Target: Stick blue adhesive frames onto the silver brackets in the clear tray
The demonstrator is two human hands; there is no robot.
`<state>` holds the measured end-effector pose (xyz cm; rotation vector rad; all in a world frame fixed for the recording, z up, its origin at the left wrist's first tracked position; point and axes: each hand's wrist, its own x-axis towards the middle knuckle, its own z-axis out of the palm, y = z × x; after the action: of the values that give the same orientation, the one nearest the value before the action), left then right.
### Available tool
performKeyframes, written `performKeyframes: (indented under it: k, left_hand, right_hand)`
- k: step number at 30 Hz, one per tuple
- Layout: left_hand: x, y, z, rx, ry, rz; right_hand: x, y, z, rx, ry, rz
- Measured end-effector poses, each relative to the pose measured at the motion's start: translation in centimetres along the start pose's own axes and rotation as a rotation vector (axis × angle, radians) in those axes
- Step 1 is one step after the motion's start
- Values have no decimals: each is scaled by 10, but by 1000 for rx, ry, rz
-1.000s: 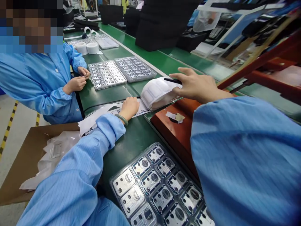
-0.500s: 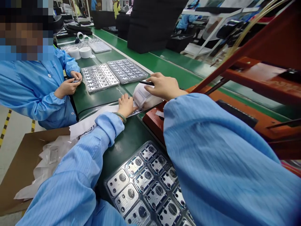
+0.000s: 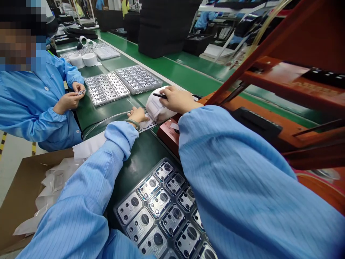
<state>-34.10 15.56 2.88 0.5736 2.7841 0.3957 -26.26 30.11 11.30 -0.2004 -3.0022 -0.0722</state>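
Midway along the green bench (image 3: 140, 151), the right hand (image 3: 176, 100) pinches a black tool (image 3: 159, 95) atop the white roll (image 3: 156, 109); the left hand (image 3: 137, 115), grip unclear, touches its paper strip (image 3: 147, 126). A red fixture (image 3: 172, 135) crowds the right side, and a parts tray (image 3: 159, 208) fills the near edge.

just the one view here, worn on the head, tilted forward and down over the green tabletop (image 3: 140, 158). it sits really close, so both blue sleeves (image 3: 88, 201) fill the lower frame. the white label roll (image 3: 156, 108) is about centre, with a parts tray (image 3: 156, 208) nearer than it and a co-worker (image 3: 32, 104) left of it.
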Motion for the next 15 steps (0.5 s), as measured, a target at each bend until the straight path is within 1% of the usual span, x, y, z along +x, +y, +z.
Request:
performKeyframes:
  k: [3,7,12,15]
  left_hand:
    - [11,0,-2,-21,-27,-48]
    - [22,1,-7,-23,-59,-21]
    - [26,4,-7,-21,-31,18]
    - [26,6,-6,-39,-13,44]
  right_hand:
    - [0,1,1,-2,-12,-3]
    - [-1,-1,0,14,13,11]
    - [5,-6,-3,25,33,33]
    - [9,-3,-7,34,54,41]
